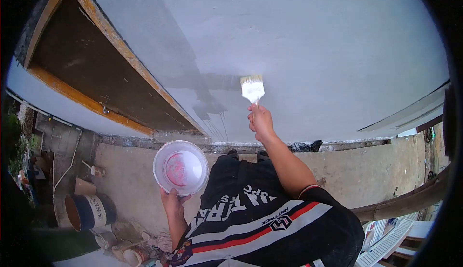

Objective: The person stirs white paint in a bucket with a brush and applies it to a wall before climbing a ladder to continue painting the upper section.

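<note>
My right hand [262, 123] is closed round the handle of a wide paintbrush [252, 88], its pale bristles up against the grey-white wall [308, 40]. A darker wet band [212, 82] runs left from the bristles and joins a wet streak along the door side, with thin drips [218, 124] below. Down at the left, my left hand [173, 204] grips a white plastic bucket [197, 184] by its near rim. White liquid and a pinkish-red patch [176, 168] show inside the bucket.
A dark door [106, 64] in a worn yellow-brown frame [128, 54] is at the left. On the concrete floor [130, 165] stand a dark drum [90, 211] and a small can [98, 171]. A dark bag [306, 147] lies at the wall's foot. Buckets [135, 256] and rags sit lower left.
</note>
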`<state>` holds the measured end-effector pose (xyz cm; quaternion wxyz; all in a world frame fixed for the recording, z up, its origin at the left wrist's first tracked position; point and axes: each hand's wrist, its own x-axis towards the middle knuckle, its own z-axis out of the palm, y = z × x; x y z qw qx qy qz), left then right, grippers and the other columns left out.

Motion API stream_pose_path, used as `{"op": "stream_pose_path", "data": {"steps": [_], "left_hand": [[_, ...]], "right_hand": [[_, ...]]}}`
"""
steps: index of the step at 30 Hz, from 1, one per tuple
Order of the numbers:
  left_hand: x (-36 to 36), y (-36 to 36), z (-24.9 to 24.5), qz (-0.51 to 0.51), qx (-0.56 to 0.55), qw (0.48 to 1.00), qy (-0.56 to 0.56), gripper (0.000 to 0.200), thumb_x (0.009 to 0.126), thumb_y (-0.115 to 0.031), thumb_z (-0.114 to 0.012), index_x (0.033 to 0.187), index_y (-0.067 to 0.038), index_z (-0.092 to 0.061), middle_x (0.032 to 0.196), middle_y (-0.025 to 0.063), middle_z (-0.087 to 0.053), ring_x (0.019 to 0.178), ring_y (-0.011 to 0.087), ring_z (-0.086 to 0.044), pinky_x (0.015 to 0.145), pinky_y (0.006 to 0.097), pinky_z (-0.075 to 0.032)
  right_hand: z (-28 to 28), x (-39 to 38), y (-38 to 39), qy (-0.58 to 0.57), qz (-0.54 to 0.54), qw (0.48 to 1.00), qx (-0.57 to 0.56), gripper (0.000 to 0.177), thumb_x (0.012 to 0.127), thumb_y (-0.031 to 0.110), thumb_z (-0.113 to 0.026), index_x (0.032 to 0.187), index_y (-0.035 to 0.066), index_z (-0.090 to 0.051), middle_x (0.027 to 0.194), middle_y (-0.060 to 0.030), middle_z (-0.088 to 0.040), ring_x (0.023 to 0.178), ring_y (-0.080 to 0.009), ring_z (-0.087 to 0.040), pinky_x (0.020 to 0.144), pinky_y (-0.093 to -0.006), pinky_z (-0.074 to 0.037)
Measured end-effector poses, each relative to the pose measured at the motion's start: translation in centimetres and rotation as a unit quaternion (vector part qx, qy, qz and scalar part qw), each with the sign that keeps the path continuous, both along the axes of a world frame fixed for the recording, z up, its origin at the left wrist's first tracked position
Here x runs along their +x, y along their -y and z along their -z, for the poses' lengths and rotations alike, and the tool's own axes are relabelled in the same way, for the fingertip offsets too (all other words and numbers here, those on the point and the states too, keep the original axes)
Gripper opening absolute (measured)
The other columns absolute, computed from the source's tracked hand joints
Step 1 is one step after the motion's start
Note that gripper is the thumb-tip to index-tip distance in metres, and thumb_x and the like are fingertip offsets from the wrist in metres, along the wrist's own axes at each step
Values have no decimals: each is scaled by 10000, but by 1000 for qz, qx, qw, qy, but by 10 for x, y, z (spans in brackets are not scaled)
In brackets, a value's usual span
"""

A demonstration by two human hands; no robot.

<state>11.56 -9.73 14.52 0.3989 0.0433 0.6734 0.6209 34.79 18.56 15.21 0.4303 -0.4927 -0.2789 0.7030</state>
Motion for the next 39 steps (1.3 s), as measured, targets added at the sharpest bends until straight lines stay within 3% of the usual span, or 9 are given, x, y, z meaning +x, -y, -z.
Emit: {"op": "stream_pose_path", "data": {"steps": [4, 7, 12, 15, 18, 22, 28, 35, 39], "left_hand": [[-3, 2, -3, 4, 17, 1000, 25, 622, 807, 51, -377, 1395, -104, -251, 1255, 219, -464, 936, 394, -624, 560, 455, -621], [-5, 5, 3, -4, 24, 999, 30, 633, 798, 51, -389, 1396, -106, -253, 1251, 222, -467, 924, 393, -629, 553, 447, -621], [-7, 5, 3, -6, 16, 999, 27, 625, 812, 43, -381, 1403, -110, -248, 1236, 222, -481, 884, 382, -643, 542, 430, -621], [-11, 5, 6, -6, -5, 1000, 27, 622, 818, 38, -377, 1407, -114, -245, 1234, 221, -483, 882, 376, -645, 543, 426, -621], [-11, 5, 5, 4, -2, 1000, 17, 593, 831, -4, -409, 1397, -123, -275, 1231, 224, -489, 898, 381, -641, 563, 436, -622], [-9, 4, 3, -2, -8, 1000, 3, 578, 833, -23, -423, 1388, -123, -294, 1210, 224, -501, 905, 382, -637, 567, 433, -623], [-10, 0, -2, 12, -3, 1000, 26, 596, 820, 18, -409, 1389, -97, -271, 1223, 207, -495, 904, 359, -642, 544, 412, -622], [-5, -4, -3, 14, -10, 1000, 20, 579, 820, 17, -404, 1376, -94, -288, 1226, 203, -494, 908, 366, -638, 541, 419, -622], [-4, -3, -8, 24, -6, 1000, 15, 576, 818, 17, -398, 1373, -96, -290, 1230, 207, -488, 909, 373, -636, 554, 426, -622]], "right_hand": [[60, -11, -1, 38, 8, 997, -73, 223, 955, 252, -459, 915, 40, -518, 576, -10, -433, 373, -93, -312, 328, -255, -220], [63, -15, -17, 48, 32, 994, -95, 205, 943, 228, -466, 901, 36, -523, 574, -16, -432, 377, -100, -324, 332, -264, -230], [7, 6, -21, 9, 41, 999, -14, 209, 932, 225, -484, 898, 24, -526, 575, -17, -432, 394, -99, -346, 339, -252, -234], [15, 15, -7, 5, 29, 1000, 7, 223, 934, 239, -489, 903, 22, -523, 576, -22, -439, 386, -94, -337, 339, -246, -220], [37, 21, 1, 17, 17, 997, -70, 228, 941, 243, -485, 906, 21, -523, 576, -24, -441, 380, -90, -318, 339, -247, -218], [38, 27, -18, 32, 5, 997, -72, 226, 945, 241, -481, 912, 22, -525, 571, -19, -440, 380, -87, -311, 339, -243, -225], [-24, 39, -5, 26, 15, 999, 29, 227, 948, 238, -484, 897, 22, -530, 566, -8, -432, 385, -73, -301, 341, -237, -220], [35, 44, -7, 42, 30, 995, -90, 242, 953, 260, -473, 910, 28, -524, 569, -12, -433, 351, -89, -270, 336, -255, -176], [-2, 65, -12, 8, 53, 999, 0, 224, 941, 237, -491, 888, 24, -531, 561, -2, -430, 367, -76, -304, 333, -242, -196]]}}
